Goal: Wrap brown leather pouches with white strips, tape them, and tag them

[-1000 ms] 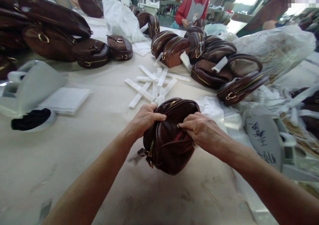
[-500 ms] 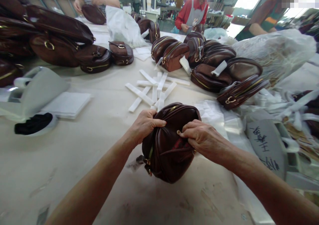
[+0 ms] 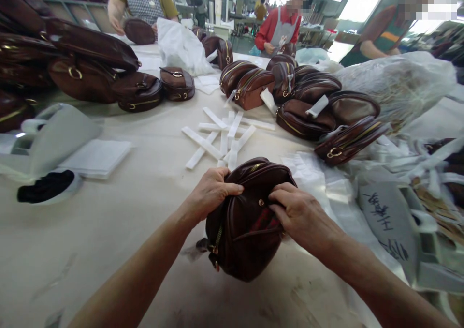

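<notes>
A dark brown leather handbag (image 3: 250,250) is held up over the table in front of me, its brass zipper at the left side and a small round gold snap on its face. My left hand (image 3: 212,195) grips the bag's upper left edge, thumb on the front and fingers behind. At the upper right, my right hand (image 3: 299,212) has its bent fingers at the front pocket opening, where a reddish checked lining shows. What those fingertips pinch is partly hidden. Just beyond the bag lies a loose pile of white strips (image 3: 221,137).
More brown bags (image 3: 304,117) stand at the back right, and others (image 3: 87,76) are heaped at left. A grey plastic holder (image 3: 387,221) with handwriting is at right; white sheets (image 3: 96,158) lie left. Several co-workers, one in a red top (image 3: 268,28), are across the table.
My right hand has let go of the snap and shifted slightly right along the pocket opening, uncovering more of the checked lining. The left hand keeps its grip; the bag sits slightly lower in view.
</notes>
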{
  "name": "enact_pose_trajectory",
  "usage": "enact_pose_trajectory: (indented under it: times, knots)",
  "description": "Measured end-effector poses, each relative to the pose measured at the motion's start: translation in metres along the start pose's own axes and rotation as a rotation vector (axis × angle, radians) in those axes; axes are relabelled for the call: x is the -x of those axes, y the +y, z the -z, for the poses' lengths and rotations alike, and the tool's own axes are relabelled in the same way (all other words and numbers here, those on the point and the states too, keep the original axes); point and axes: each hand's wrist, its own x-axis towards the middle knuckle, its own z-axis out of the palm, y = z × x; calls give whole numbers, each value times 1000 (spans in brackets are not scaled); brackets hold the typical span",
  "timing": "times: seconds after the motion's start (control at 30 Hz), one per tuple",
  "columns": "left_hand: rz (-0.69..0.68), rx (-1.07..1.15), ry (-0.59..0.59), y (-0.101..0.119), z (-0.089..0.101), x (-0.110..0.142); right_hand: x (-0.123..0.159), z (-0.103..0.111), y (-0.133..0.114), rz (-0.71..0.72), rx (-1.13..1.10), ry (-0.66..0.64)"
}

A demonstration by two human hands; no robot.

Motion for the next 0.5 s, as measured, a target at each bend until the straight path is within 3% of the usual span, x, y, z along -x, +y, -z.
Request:
enact_pose_trajectory:
  times: [0.17,0.37,0.5]
  knots:
    - [3,-12,-3,-1,0,-2,-7,6,0,-76,45,-4]
    - [53,38,0,2,6,-4,-12,0,1,36,5,153]
    - [74,67,22,3,10,-5,-17,-2,0,72,10,181]
